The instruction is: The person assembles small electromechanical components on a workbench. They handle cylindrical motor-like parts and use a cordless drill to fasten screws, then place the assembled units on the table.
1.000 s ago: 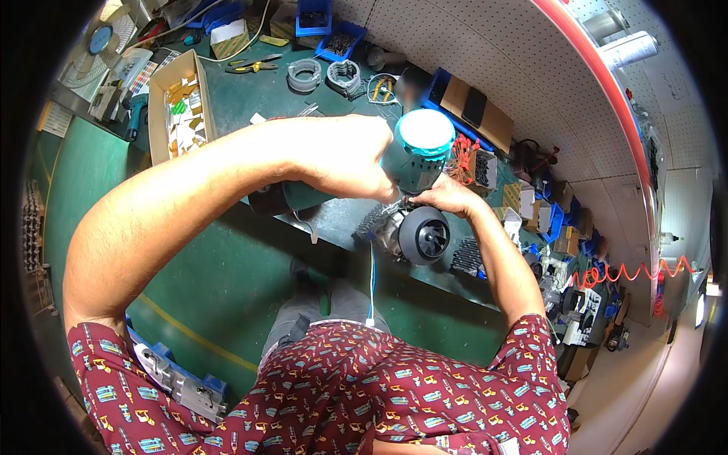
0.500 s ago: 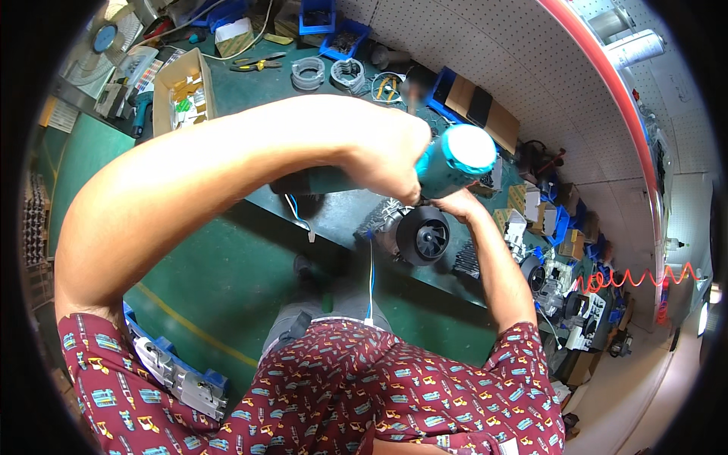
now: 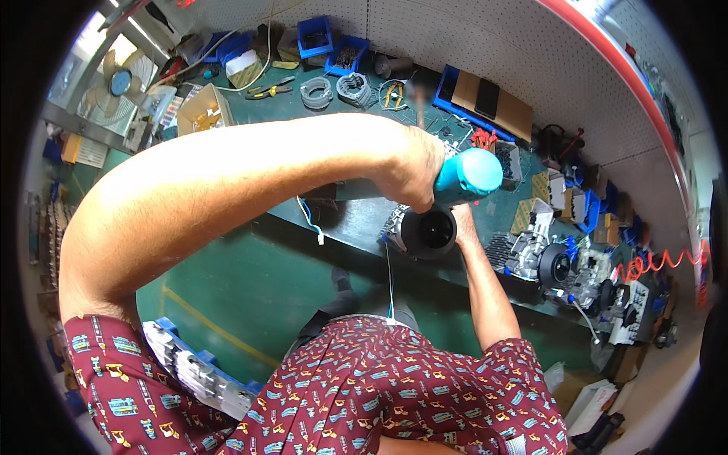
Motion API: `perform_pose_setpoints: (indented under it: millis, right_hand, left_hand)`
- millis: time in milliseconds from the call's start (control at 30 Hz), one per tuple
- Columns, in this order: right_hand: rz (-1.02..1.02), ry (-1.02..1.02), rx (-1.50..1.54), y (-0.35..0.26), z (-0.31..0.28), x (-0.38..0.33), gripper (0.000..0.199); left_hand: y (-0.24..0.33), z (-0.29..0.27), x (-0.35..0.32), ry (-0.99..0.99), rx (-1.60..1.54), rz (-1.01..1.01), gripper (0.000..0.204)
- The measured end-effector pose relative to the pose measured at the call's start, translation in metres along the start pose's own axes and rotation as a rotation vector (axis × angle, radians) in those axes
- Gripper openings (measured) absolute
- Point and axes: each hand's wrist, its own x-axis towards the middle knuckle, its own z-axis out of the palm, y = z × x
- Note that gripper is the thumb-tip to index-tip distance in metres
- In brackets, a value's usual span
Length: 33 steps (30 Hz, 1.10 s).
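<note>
A maroon patterned shirt (image 3: 356, 379) is filling the lower edge of the frame. A long silver metal housing (image 3: 201, 375) is lying in the lower left, beside the left sleeve. Below the centre, a thin blue-and-white cable (image 3: 390, 284) is hanging from the work unit toward the shirt.

The work unit, a black round blower housing (image 3: 429, 232) with a silver finned metal body (image 3: 395, 225), is occupying the area just right of centre, at the front of a green table (image 3: 246, 110). The left hand (image 3: 413, 171) is reaching in from the left and is curling its fingers firmly around a teal cylindrical power tool (image 3: 476, 172); the tool's round end is facing upward. The tool's tip is hiding from view, so its contact with the unit cannot be told. The right hand (image 3: 463, 220) is sitting just beside the blower's right edge; the tool and blower are covering its fingers, so its grip cannot be told.

Right of centre, a second silver unit with a black round fan (image 3: 554, 263) is standing. Farther back, yellow-handled pliers (image 3: 269, 92) and two grey rings (image 3: 316, 92) are lying in the upper middle. Behind them, two blue plastic bins (image 3: 315, 38) are standing near a white perforated wall (image 3: 455, 38).
</note>
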Motion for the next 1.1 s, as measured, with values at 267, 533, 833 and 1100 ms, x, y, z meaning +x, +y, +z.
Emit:
perform_pose_setpoints:
  millis: [267,533,833,1100]
  right_hand:
    - [-0.066,0.031,-0.037,-0.016,0.000,-0.014,0.032]
    - [-0.019,0.034,-0.028,-0.022,-0.003,-0.019,0.027]
    - [0.031,0.089,-0.033,-0.017,-0.003,-0.022,0.041]
    - [0.358,0.388,0.645,-0.032,-0.037,-0.042,0.019]
  left_hand:
    - [0.004,0.000,0.010,-0.038,-0.073,-0.072,0.034]
    - [0.011,0.004,0.010,-0.017,-0.106,-0.101,0.041]
    - [0.023,-0.015,-0.021,0.040,-0.272,-0.224,0.043]
    - [-0.032,0.018,-0.094,0.563,-0.615,0.162,0.038]
